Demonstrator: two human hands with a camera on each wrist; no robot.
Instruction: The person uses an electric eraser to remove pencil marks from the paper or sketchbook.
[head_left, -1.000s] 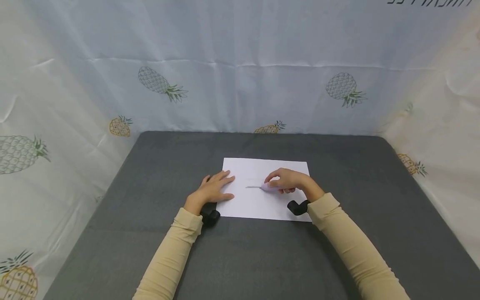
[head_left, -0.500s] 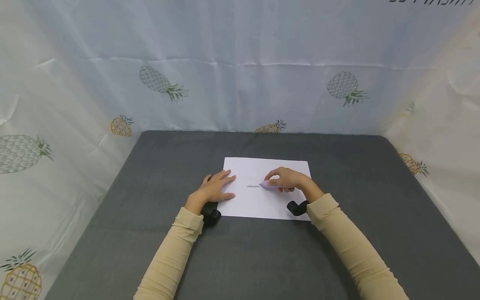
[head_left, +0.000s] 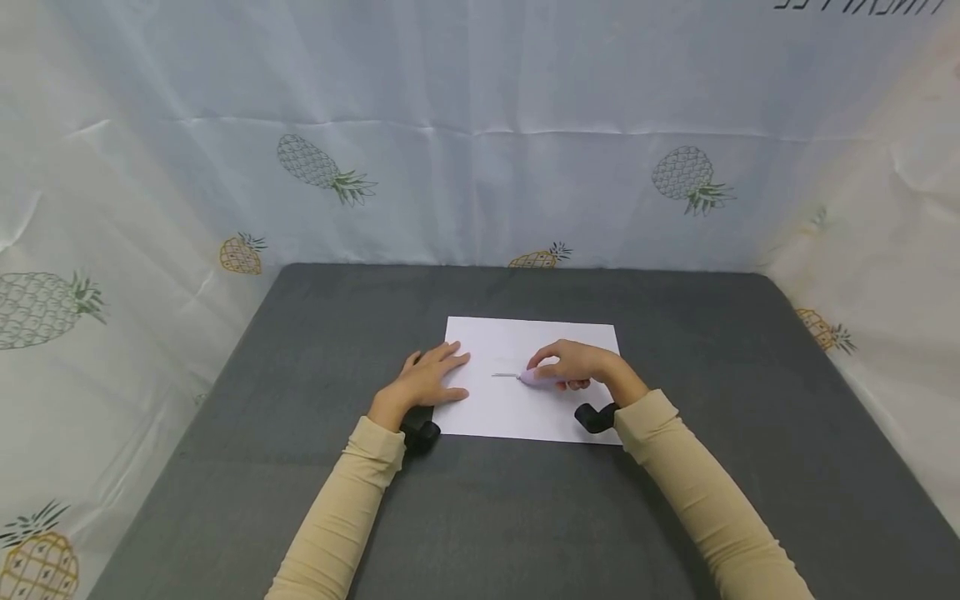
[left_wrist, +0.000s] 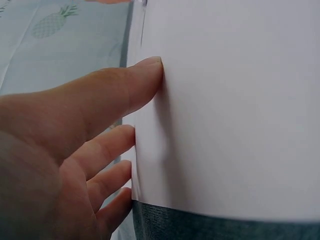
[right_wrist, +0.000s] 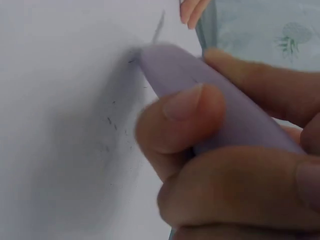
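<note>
A sheet of white paper (head_left: 517,417) lies flat on the dark grey table. My left hand (head_left: 423,379) rests on its left edge with fingers spread; in the left wrist view the thumb (left_wrist: 135,82) presses the sheet. My right hand (head_left: 573,362) grips a light-purple electric eraser (right_wrist: 220,105) between thumb and fingers, its body tapering toward the paper. Its tip is down at the right end of a short grey line (head_left: 505,375). Up close, the tip is mostly hidden by the body. Small dark crumbs (right_wrist: 110,121) lie beside it on the sheet.
The dark table (head_left: 480,517) stretches around the paper on all sides. White curtains with pineapple prints (head_left: 480,192) stand behind and at both sides of it. Each wrist carries a black camera mount (head_left: 596,417).
The eraser's tip has shifted very slightly at the right end of the line, with the right hand moving along with it. My left hand stays in place on the paper.
</note>
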